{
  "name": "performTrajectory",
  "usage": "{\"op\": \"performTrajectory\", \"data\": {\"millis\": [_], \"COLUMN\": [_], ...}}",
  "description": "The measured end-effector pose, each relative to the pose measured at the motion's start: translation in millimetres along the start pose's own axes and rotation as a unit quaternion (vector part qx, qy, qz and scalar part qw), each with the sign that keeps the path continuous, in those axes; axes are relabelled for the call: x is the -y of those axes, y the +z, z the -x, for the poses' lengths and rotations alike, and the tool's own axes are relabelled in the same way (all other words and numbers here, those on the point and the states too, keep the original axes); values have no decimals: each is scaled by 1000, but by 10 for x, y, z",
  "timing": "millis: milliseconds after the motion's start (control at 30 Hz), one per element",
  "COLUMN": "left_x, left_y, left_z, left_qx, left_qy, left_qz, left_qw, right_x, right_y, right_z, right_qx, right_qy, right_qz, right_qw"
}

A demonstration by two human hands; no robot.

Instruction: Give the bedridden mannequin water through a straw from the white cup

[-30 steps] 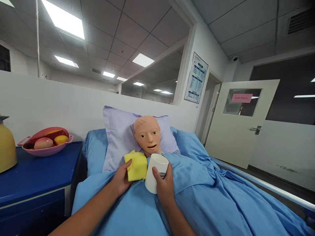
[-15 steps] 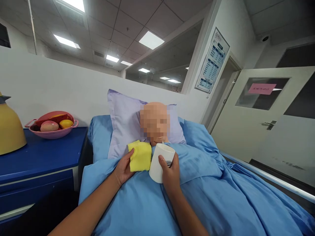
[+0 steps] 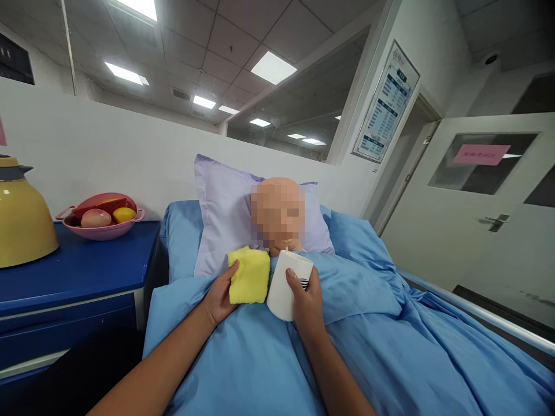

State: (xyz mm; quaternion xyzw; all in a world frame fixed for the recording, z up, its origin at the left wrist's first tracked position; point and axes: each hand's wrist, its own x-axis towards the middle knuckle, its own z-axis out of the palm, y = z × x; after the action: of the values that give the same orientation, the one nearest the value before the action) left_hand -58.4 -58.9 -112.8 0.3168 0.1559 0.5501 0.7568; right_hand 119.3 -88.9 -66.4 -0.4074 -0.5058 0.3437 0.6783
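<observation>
A training manikin [image 3: 277, 199] lies in a bed under a blue sheet [image 3: 355, 341], its head on a lilac pillow [image 3: 221, 214]. My left hand [image 3: 219, 297] grips a folded yellow cloth [image 3: 248, 276] held just below the manikin's chin. My right hand [image 3: 306, 300] is wrapped round a white cup [image 3: 284, 286] with dark stripes, tilted toward the manikin's mouth. A thin straw [image 3: 287, 248] rises from the cup to the mouth. Cloth and cup touch side by side.
A blue bedside cabinet [image 3: 82, 277] stands to the left with a yellow jug [image 3: 21, 216] and a pink bowl of fruit [image 3: 102, 216]. A metal bed rail [image 3: 485, 318] runs along the right. A white door [image 3: 481, 196] stands beyond it.
The cup and cloth have risen closer to the manikin's chin, and the straw now reaches the mouth. The view has shifted slightly right and nearer.
</observation>
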Motion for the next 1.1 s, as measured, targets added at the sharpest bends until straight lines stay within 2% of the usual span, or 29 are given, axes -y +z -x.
{"op": "performTrajectory", "data": {"millis": [233,567,1100], "left_x": [2,-5,-38], "left_y": [7,33,103], "left_z": [-4,13,68], "left_qx": [-14,-23,-49], "left_qy": [-7,-11,-21], "left_qz": [36,41,71], "left_qw": [999,999,996], "right_x": [13,37,63], "right_y": [-2,4,0], "right_z": [-16,-13,-19], "right_qx": [6,9,8], "right_qy": [-3,53,77], "right_qz": [10,-34,-65], "right_qw": [1000,998,995]}}
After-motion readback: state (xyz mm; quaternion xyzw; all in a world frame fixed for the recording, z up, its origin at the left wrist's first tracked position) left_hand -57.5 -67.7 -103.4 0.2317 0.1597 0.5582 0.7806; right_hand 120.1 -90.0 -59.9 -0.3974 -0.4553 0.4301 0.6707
